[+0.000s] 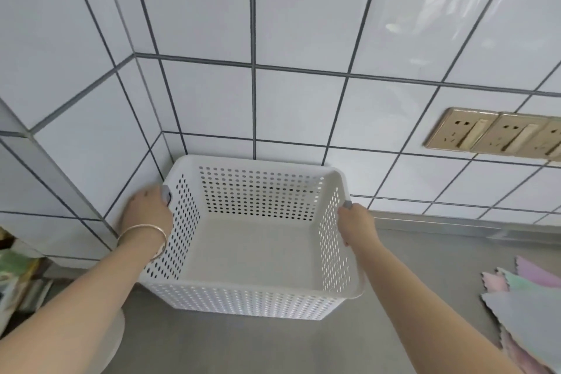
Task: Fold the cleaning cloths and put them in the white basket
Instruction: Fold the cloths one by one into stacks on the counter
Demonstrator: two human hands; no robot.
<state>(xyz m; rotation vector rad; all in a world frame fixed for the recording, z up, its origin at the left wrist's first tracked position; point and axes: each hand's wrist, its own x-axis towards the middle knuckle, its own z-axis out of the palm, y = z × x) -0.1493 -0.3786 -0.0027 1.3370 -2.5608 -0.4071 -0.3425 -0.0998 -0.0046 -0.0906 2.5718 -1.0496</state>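
The white perforated basket [252, 297] stands in the tiled corner on the grey counter, and nothing lies inside it. My left hand [147, 211], with a bracelet on the wrist, grips the basket's left rim, thumb hooked over the edge. My right hand [356, 223] grips the right rim the same way. A pile of unfolded cleaning cloths [525, 313] in pink, green and pale blue with zigzag edges lies on the counter at the lower right, partly cut off by the frame.
White tiled walls [273, 24] close in behind and to the left of the basket. Gold wall sockets [491, 133] sit at the right. Cluttered items [18, 279] show at the far left edge. Grey counter [243, 346] stretches in front of the basket.
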